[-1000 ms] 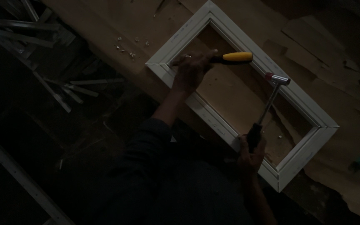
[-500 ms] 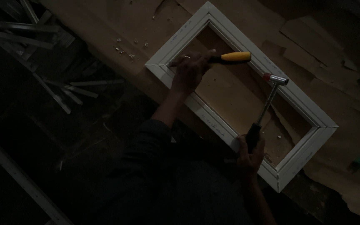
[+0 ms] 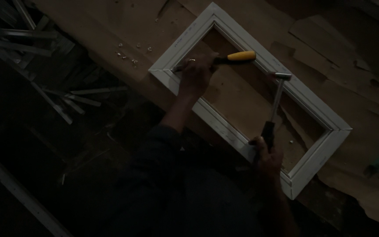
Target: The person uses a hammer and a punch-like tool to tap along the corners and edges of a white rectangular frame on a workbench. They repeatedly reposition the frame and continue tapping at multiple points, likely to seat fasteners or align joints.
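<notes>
A white rectangular frame (image 3: 312, 109) with mitred corners is laid flat on a table (image 3: 110, 26) covered with brown, torn paper. The frame lies diagonally in the view, so that its left corner is close to the person's body.

A chisel with a yellow handle (image 3: 241, 56) is clamped in the left hand (image 3: 196, 72). The fingers are closed around the shaft, and the dark tip is directed to the inner side of the left corner of the frame. The tool is held low and almost parallel to the table, probably so that its edge can be pressed into the joint of the corner. Whether the tip really touches the frame cannot be told, because the scene is very dark.

A hammer (image 3: 275, 103) is gripped by the right hand (image 3: 266, 151) at the bottom of its dark handle. Its metal head is raised above the inside of the frame, well apart from the end of the yellow handle. The low grip seems to be chosen for a longer swing.

Some small pale chips (image 3: 132, 55) are scattered on the paper near the corner. To the left, beyond the edge of the table, several pale strips (image 3: 80, 98) are seen lying in a loose pile in shadow.
</notes>
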